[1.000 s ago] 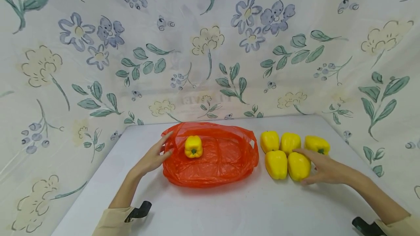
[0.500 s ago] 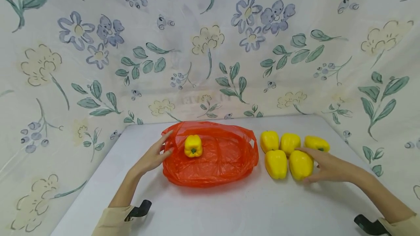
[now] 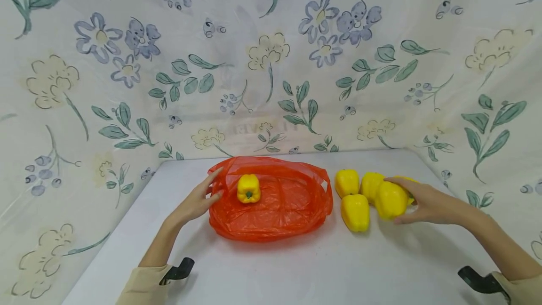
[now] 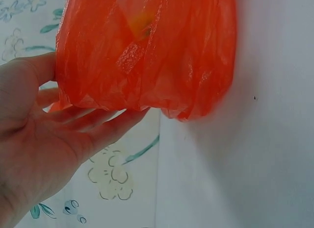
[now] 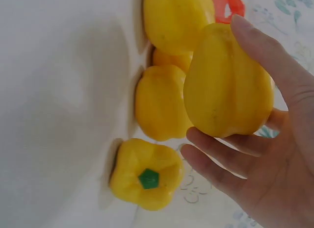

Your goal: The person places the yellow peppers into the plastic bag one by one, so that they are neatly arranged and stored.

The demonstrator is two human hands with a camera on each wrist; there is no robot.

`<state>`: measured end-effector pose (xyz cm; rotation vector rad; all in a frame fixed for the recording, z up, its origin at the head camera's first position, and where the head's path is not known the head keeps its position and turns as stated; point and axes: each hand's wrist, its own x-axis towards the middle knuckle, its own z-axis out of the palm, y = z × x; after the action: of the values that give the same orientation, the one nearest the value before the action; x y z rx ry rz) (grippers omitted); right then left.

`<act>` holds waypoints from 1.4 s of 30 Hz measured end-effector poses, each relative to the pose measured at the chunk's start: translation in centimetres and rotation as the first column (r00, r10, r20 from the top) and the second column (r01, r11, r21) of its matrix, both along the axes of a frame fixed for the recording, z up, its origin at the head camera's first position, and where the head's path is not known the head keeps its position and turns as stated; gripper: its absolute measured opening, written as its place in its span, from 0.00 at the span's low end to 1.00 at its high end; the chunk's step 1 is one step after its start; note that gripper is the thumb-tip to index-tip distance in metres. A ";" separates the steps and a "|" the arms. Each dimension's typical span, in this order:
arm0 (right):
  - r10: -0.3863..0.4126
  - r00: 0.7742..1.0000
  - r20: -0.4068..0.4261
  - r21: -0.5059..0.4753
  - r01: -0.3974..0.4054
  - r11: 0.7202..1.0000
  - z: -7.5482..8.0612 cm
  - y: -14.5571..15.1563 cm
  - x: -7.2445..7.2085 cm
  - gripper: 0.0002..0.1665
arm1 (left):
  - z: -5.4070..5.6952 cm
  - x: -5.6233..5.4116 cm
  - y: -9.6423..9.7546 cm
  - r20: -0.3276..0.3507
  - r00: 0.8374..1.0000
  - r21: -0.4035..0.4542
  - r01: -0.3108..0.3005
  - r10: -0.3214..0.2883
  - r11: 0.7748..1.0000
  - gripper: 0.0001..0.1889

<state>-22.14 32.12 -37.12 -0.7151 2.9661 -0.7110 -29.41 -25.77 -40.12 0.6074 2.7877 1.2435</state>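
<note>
My right hand (image 3: 432, 204) grips a yellow bell pepper (image 5: 228, 83) between thumb and fingers, and in the right wrist view it is lifted off the table. Around it stand other yellow bell peppers: one in front (image 3: 355, 213), one behind it (image 3: 347, 182), one partly covered (image 3: 370, 185), and one with a green stem (image 5: 147, 174). An orange-red plastic bag (image 3: 275, 213) spreads open at the middle, with a single yellow bell pepper (image 3: 248, 188) inside. My left hand (image 3: 195, 205) rests against the bag's left side, thumb and fingers apart and fairly straight.
A white table (image 3: 271, 272) carries everything. Floral-patterned cloth (image 3: 262, 60) hangs behind it and at its sides. Dark wrist mounts (image 3: 179, 269) stick out near both cuffs.
My right hand has drawn the front right bell pepper slightly away from its neighbours, then raised it from the table. My left hand and the bag stay in place.
</note>
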 end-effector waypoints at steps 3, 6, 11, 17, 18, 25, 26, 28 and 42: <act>0.016 0.999 -0.035 0.000 -0.016 1.000 0.6 -0.2 -0.4 0.57 | 0.1 -0.1 0.1 -0.005 1.000 0.004 0.008 -0.008 1.000 0.36; 0.024 0.998 -0.062 0.007 -0.024 1.000 1.3 -0.3 -0.7 0.56 | 0.1 -0.2 0.1 -0.010 1.000 0.005 0.016 -0.016 1.000 0.36; 0.027 0.997 -0.066 -0.013 -0.028 1.000 2.4 -1.0 -1.4 0.56 | 0.2 -0.1 0.1 -0.011 1.000 -0.002 0.014 -0.014 1.000 0.36; 0.039 0.997 -0.065 -0.041 -0.042 0.998 3.0 -2.2 -2.6 0.56 | 0.1 -0.1 0.0 -0.006 1.000 -0.006 0.013 -0.013 1.000 0.35; 0.041 0.997 -0.067 -0.038 -0.043 0.998 3.2 -2.5 -2.8 0.56 | 0.1 -0.1 0.0 -0.004 1.000 -0.007 0.012 -0.012 1.000 0.35; 0.068 0.996 -0.061 -0.041 -0.071 0.997 4.4 -4.7 -4.4 0.58 | 0.1 0.1 -0.1 0.000 1.000 -0.010 0.005 -0.005 1.000 0.35; 0.076 0.996 -0.055 -0.045 -0.079 0.996 4.6 -5.0 -4.6 0.59 | 0.0 0.0 -0.2 -0.001 1.000 -0.012 0.006 -0.006 1.000 0.35; 0.089 0.995 -0.039 -0.053 -0.091 0.994 5.0 -5.6 -5.0 0.59 | -0.1 0.0 -0.2 0.002 1.000 -0.010 0.003 -0.003 1.000 0.35; 0.138 0.989 0.060 -0.038 -0.136 0.990 6.9 -11.1 -7.2 0.58 | 0.1 0.3 -0.5 0.011 1.000 -0.033 -0.002 0.003 0.999 0.34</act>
<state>-29.31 21.05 -30.24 -0.8722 2.8216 -0.7605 -29.14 -26.30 -39.99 0.5930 2.7945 1.1947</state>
